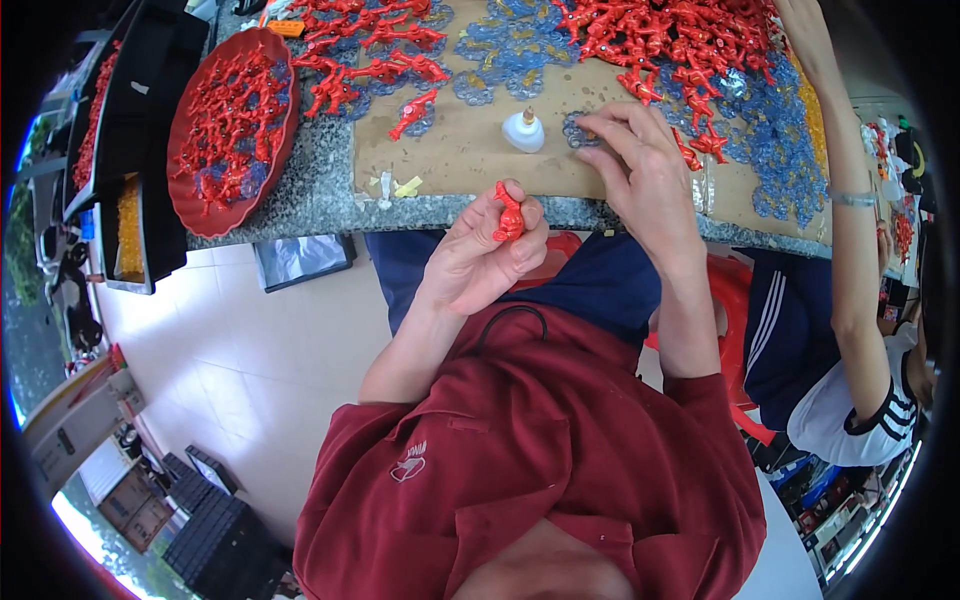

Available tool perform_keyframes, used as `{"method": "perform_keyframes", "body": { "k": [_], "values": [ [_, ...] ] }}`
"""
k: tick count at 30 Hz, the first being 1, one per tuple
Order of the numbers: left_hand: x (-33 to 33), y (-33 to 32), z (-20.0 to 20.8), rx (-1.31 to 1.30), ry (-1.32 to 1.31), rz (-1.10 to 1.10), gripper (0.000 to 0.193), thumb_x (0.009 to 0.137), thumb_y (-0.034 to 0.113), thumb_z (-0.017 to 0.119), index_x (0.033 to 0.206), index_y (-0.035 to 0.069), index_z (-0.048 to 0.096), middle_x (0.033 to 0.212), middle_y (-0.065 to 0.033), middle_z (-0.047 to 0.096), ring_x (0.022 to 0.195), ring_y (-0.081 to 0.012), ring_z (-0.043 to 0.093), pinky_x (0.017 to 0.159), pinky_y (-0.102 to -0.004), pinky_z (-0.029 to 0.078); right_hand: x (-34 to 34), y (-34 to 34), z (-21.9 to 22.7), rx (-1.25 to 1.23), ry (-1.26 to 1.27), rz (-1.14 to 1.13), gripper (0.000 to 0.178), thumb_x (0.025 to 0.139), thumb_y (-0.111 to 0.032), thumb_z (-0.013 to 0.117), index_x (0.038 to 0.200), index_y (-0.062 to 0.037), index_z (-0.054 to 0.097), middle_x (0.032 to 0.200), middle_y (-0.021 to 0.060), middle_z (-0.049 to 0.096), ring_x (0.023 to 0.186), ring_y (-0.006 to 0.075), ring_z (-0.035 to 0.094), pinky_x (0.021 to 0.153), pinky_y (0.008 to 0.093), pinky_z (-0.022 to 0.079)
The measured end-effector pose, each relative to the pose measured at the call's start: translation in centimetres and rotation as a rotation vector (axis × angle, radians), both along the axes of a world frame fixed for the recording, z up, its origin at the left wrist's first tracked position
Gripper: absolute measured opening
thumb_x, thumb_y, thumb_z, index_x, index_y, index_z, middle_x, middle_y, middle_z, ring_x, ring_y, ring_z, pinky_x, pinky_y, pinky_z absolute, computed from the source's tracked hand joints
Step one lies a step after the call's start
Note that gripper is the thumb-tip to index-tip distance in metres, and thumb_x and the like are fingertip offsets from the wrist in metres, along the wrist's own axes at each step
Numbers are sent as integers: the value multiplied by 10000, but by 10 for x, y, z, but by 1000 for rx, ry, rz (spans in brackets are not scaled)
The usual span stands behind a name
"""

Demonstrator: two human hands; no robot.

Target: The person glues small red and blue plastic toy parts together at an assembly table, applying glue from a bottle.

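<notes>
The small red figure is in the left hand, held up in front of the table's near edge; the thumb and fingers are closed on it in a pinch, the upper end poking out by the fingertips; the right hand reaches over the table with thumb and forefinger curved and slightly parted, their tips at a clear ring-shaped piece; whether they grip it or only touch it, I cannot tell.

The step in hand looks like taking up a clear piece while the figure waits in the other hand; the next move would seem to call for a light pinch on the piece's rim and a steady hold on the figure, should the two be brought together; the join itself is not shown, so that is a judgement.

Just left of the clear piece a white bottle with a narrow tip stands upright on the cardboard; a sideways sweep could knock it; farther out, more red figures lie heaped at the far side, with bluish clear pieces spread to the right; at the left, a red tray holds many figures; at the right, another person's arm stretches toward the heap.
</notes>
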State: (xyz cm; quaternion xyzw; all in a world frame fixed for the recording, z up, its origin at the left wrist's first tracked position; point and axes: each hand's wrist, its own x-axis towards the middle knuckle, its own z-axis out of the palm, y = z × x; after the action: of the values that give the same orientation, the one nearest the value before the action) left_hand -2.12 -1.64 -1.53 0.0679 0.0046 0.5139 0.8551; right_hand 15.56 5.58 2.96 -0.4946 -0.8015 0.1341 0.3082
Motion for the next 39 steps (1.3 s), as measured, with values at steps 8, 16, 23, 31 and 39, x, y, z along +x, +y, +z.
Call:
{"method": "perform_keyframes", "body": {
  "k": [8, 16, 23, 31, 39],
  "values": [
    [2, -4, 1, 24, 98, -6, 261, 860, 176, 540, 1099, 73, 521, 967, -70, 535, 710, -136, 454, 603, -248, 336, 13, 17, -3, -80, -57, 226, 249, 686, -41, 638, 933, -40, 612, 919, 73, 591, 888, 253, 534, 764, 336, 441],
    [3, -4, 7, -43, 224, 94, 247, 873, 174, 523, 1095, 66, 521, 983, -73, 534, 708, -130, 455, 609, -246, 347, 13, 18, -14, 6, 19, 278, 205, 683, -61, 638, 883, -29, 608, 871, 60, 591, 860, 228, 533, 731, 336, 445],
    [8, -4, 12, -44, 384, 226, 225, 889, 142, 498, 1097, 59, 514, 1011, -72, 527, 740, -141, 487, 648, -258, 394, 18, -27, 8, -417, 394, 225, 141, 791, -11, 558, 928, 16, 577, 816, 86, 601, 730, 155, 583, 636, 271, 454],
    [17, -8, 12, -120, 364, 144, 219, 887, 123, 496, 1091, 42, 501, 980, -91, 546, 817, -194, 561, 744, -294, 483, 11, -54, -3, -473, 734, 132, 183, 826, -5, 526, 990, 19, 604, 856, 98, 612, 679, 122, 595, 595, 228, 482],
    [18, -6, 14, 18, 391, 151, 192, 863, 90, 533, 1042, 26, 511, 963, -96, 542, 776, -148, 546, 671, -241, 442, 23, -61, -21, -794, 1220, 222, 189, 834, -5, 536, 1010, 22, 599, 756, 72, 610, 620, 81, 570, 536, 180, 459]
  ]
}}
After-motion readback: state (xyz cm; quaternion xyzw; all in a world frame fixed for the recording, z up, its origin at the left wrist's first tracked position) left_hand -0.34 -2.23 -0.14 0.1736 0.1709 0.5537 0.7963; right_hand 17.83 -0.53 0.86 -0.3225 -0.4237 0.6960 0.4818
